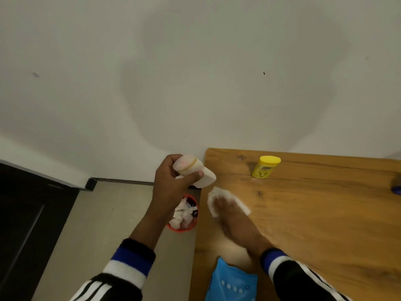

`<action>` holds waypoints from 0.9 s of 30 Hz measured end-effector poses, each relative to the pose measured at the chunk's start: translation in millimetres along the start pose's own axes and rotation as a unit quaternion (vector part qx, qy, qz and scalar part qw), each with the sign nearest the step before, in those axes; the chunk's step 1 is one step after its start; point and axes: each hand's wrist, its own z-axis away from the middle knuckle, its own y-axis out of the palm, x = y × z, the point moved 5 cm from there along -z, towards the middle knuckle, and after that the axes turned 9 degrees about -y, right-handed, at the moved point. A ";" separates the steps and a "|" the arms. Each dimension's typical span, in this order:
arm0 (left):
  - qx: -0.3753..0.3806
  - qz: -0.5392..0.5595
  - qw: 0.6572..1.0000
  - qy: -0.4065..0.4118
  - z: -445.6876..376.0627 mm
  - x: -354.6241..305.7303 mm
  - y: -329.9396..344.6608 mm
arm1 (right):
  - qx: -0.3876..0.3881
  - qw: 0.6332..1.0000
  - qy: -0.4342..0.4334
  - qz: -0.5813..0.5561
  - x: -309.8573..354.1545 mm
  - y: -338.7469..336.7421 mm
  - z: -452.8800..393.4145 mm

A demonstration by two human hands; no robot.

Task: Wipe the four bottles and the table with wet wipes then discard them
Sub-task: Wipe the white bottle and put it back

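Trouble is most likely brewing on the left, where the left hand [171, 187] is holding a white bottle [194, 171] lifted off the wooden table [325, 213], tilted on its side, past the table's left edge and above the floor; its fingers are curled closed around the bottle's upper body with the thumb pressing across the front. If that grip is loosening while attention is going to the other hand, the bottle is probably going to drop toward the red bin [184, 229] of used wipes below. The right hand [227, 211], blurred by motion, is lying flat with fingers spread and pressing a wet wipe [227, 199] against the tabletop near the left edge, holding nothing else. A wide sweep is risking a knock to the yellow bottle [265, 167] standing upright farther back, or to the blue wipes packet [231, 281] lying near the front edge. A blue object [396, 189] is showing at the far right, too cropped to identify.
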 end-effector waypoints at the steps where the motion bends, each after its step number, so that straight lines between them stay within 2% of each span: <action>1: -0.003 -0.006 1.000 0.002 2.9 -0.7 1.6 | -0.016 0.997 0.071 -0.023 -12.9 -6.2 4.8; 2: -0.003 -0.010 1.000 0.005 5.1 -1.3 3.6 | -0.015 0.994 0.098 -0.040 -17.5 -10.2 8.8; 5: 0.001 -0.028 1.000 -0.002 12.8 -2.6 12.8 | 0.044 0.994 -0.051 -0.090 4.1 -10.3 23.3; 6: 0.004 -0.037 0.999 -0.007 13.9 -2.5 16.9 | 0.064 0.989 -0.054 -0.122 8.0 -17.4 30.0; 7: 0.008 -0.049 0.999 -0.012 13.1 -2.6 21.0 | 0.064 0.985 -0.013 -0.162 6.2 -27.9 35.2; 9: 0.018 -0.067 0.997 -0.020 7.0 -2.7 29.3 | 0.007 0.951 0.154 -0.269 -4.9 -51.3 49.1; 11: 0.027 -0.077 0.996 -0.023 -3.2 -3.0 37.9 | -0.097 0.861 0.317 -0.386 -8.0 -77.1 68.7; 13: 0.035 -0.100 0.994 -0.020 -20.5 -0.1 46.6 | -0.202 0.723 0.422 -0.509 -5.8 -96.1 90.5; 15: 0.044 -0.124 0.991 -0.021 -40.3 8.2 56.4 | -0.264 0.565 0.466 -0.627 2.4 -113.3 106.2; 17: 0.051 -0.148 0.987 -0.036 -57.5 20.2 66.6 | -0.313 0.449 0.468 -0.694 10.2 -132.6 115.0; 18: 0.055 -0.163 0.984 -0.040 -64.8 25.2 72.5 | -0.337 0.405 0.462 -0.714 11.5 -141.5 117.3; 20: 0.060 -0.197 0.978 -0.035 -76.9 33.9 83.8 | -0.360 0.349 0.442 -0.743 12.1 -159.5 117.6; 22: 0.062 -0.226 0.972 -0.026 -86.1 40.1 93.9 | -0.367 0.320 0.429 -0.761 10.0 -173.4 116.3; 27: 0.055 -0.285 0.957 -0.009 -101.1 48.5 115.8 | -0.357 0.305 0.434 -0.769 1.9 -181.7 117.6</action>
